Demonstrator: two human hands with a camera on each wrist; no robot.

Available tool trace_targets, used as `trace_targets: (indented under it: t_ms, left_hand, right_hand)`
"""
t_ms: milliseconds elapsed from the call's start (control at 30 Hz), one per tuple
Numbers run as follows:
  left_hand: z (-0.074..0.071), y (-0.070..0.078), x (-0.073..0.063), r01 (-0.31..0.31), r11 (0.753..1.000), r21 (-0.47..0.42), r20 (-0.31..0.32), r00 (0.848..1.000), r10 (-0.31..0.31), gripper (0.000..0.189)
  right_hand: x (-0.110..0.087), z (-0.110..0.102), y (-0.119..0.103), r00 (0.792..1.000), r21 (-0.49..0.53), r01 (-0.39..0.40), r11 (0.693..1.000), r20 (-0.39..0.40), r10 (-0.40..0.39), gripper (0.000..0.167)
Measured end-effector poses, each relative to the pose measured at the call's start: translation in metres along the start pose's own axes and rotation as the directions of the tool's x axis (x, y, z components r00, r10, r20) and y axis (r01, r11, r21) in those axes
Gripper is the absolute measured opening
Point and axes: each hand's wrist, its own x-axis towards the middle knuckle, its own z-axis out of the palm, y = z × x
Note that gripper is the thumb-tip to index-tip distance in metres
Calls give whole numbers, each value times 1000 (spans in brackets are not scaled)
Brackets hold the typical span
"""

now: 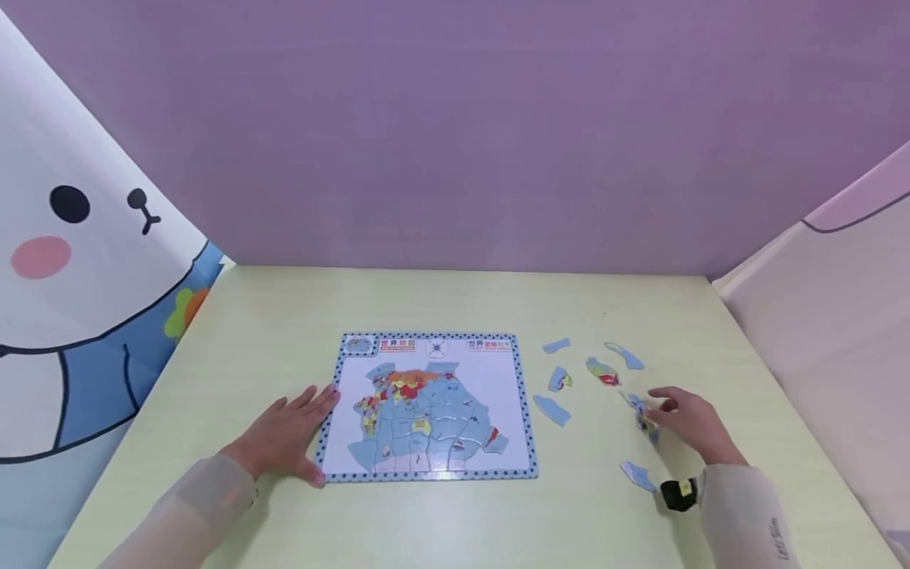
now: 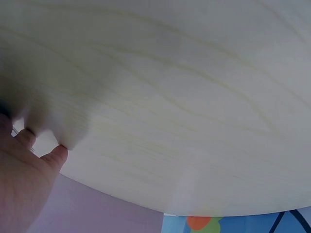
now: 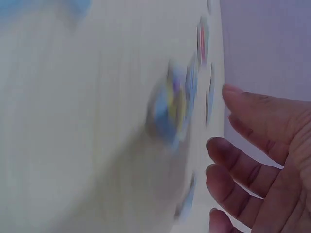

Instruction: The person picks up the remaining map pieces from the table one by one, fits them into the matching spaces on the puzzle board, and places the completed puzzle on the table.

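Observation:
A puzzle board (image 1: 426, 477) with a blue dotted border lies flat, its world map partly filled with blue and coloured pieces. My left hand (image 1: 287, 431) rests spread at the board's left edge, and its fingertips (image 2: 59, 154) touch down in the left wrist view. To the right, my right hand (image 1: 691, 423) hovers by a multicoloured puzzle piece (image 1: 645, 423), beside a blue piece (image 1: 629, 401). In the right wrist view its fingers (image 3: 233, 158) are loosely bent and apart, with nothing between them; the multicoloured piece (image 3: 167, 109) looks blurred beyond the fingertips.
Several loose pieces lie between the board and my right hand, among them a green and red piece (image 1: 603, 371) and a blue piece (image 1: 551, 410). Another blue piece (image 1: 638, 476) lies close to the right wrist. A purple wall (image 1: 462, 142) borders the pale table (image 1: 469, 521) at the back.

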Motion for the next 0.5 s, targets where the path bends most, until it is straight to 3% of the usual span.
trace_targets:
  t_ms: [300,500]
  left_hand:
    - [-3,3,-3,20,1000,-20,6,1000,-20,121]
    - [-3,3,-3,20,1000,-19,8,1000,-20,121]
  right_hand:
    - [32,36,-53,996,11,22,1000,82,-22,49]
    - [42,47,-84,994,-70,74,995,90,-68,53]
